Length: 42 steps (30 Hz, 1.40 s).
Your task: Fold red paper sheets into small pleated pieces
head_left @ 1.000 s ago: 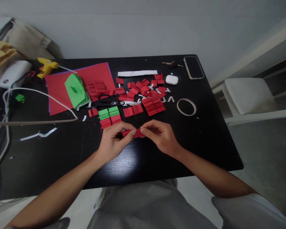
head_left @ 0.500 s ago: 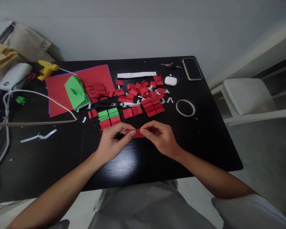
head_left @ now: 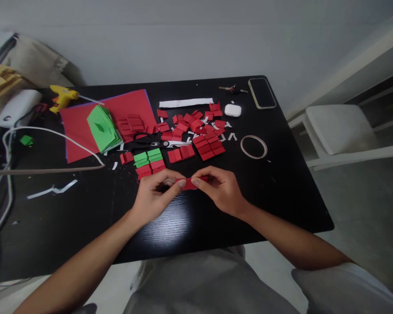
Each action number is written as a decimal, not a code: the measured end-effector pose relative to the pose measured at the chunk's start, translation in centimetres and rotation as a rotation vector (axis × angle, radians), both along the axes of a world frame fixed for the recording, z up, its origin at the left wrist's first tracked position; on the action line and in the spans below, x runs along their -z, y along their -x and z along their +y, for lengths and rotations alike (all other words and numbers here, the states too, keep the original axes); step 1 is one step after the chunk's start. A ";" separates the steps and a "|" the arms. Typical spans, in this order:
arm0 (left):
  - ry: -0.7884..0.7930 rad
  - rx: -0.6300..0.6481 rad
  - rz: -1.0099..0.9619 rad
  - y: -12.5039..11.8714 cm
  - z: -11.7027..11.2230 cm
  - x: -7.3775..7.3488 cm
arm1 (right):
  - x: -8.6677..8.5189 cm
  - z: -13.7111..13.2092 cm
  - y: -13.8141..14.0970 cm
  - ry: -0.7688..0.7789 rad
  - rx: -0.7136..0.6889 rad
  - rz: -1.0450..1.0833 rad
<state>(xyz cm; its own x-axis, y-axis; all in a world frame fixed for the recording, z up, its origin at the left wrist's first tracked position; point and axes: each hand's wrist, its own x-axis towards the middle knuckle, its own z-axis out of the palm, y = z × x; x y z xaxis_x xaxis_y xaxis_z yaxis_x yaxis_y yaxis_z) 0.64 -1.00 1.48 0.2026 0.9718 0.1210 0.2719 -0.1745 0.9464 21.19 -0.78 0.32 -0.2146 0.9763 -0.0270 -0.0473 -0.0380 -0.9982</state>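
Between my two hands is a small piece of red paper [head_left: 190, 184], held just above the black table near its middle. My left hand [head_left: 156, 191] pinches its left end between thumb and fingers. At the other end, my right hand [head_left: 218, 188] is closed in the same kind of pinch. The fingers cover part of the paper. Just beyond my left hand lies a block of green folded papers [head_left: 148, 157] and red folded papers [head_left: 150, 168]. A row of red folded papers [head_left: 181, 153] and a larger red folded block [head_left: 209, 146] lie beyond my fingertips.
Scissors [head_left: 172, 143] lie among loose red pieces and white scraps. Large red sheets [head_left: 80, 138] carry a green paper stack [head_left: 102, 131], with a yellow glue gun [head_left: 63, 97] behind. A white cable [head_left: 52, 129] loops at left. A tape ring [head_left: 253, 147], white case [head_left: 232, 110] and phone [head_left: 262, 93] sit right.
The view has shifted slightly, moving the table's things a little to the left. Both hands keep their pinch on the red paper, almost unmoved.
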 end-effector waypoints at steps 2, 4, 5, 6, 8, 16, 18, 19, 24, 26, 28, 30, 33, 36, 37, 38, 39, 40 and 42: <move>0.023 -0.006 -0.038 0.1 0.1 -0.1 | 0.0 0.1 0.0 -0.014 0.012 0.003; 0.040 -0.006 -0.061 0.1 0.1 -0.2 | 0.1 0.2 0.0 -0.025 0.017 0.008; 0.048 -0.008 -0.068 0.1 0.2 -0.2 | 0.1 0.2 -0.1 -0.031 0.021 0.009; 0.056 -0.013 -0.073 0.1 0.2 -0.2 | 0.1 0.2 -0.1 -0.036 0.025 0.009; 0.066 -0.029 -0.085 0.1 0.2 -0.2 | 0.0 0.2 -0.1 -0.046 0.036 0.007; -0.010 -0.035 -0.053 0.2 0.2 -0.3 | 0.0 0.3 -0.1 -0.049 0.049 -0.001; -0.056 -0.025 -0.009 0.1 0.2 -0.2 | 0.1 0.3 0.0 -0.042 0.044 -0.013; -0.075 -0.017 0.018 0.1 0.2 -0.1 | 0.1 0.3 0.0 -0.038 0.034 -0.018; -0.124 0.005 0.124 0.2 0.1 0.4 | 0.2 0.1 0.0 -0.022 -0.047 -0.043; -0.146 0.010 0.147 0.3 0.1 0.4 | 0.2 0.2 -0.1 -0.021 -0.074 -0.056; -0.166 0.020 0.168 0.3 0.1 0.3 | 0.1 0.2 -0.1 -0.019 -0.083 -0.064; -0.170 0.032 0.183 0.3 0.0 0.3 | 0.0 0.2 -0.1 -0.021 -0.067 -0.069; -0.153 0.036 0.197 0.4 0.0 0.3 | -0.1 0.1 0.0 -0.035 -0.044 -0.088; -0.112 0.034 0.197 0.5 0.0 0.4 | -0.1 0.0 0.0 -0.044 -0.040 -0.100; -0.093 0.040 0.191 0.6 0.0 0.4 | 0.0 0.0 0.0 -0.047 -0.036 -0.105; -0.072 0.048 0.183 0.6 0.0 0.5 | 0.0 0.0 0.0 -0.050 -0.033 -0.109; -0.052 0.057 0.173 0.6 0.0 0.5 | 0.1 0.0 -0.1 -0.052 -0.028 -0.111; -0.034 0.060 0.158 0.6 0.0 0.6 | 0.1 0.0 -0.1 -0.053 -0.024 -0.110; -0.005 0.057 0.132 0.7 0.1 0.6 | 0.2 0.1 -0.1 -0.051 -0.015 -0.105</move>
<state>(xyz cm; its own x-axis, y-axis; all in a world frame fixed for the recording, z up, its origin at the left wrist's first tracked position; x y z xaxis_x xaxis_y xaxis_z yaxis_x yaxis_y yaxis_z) -0.02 -0.94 0.86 0.2717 0.9577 0.0948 0.3831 -0.1980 0.9022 21.34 -0.69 0.11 -0.2276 0.9738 -0.0003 0.0575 0.0131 -0.9983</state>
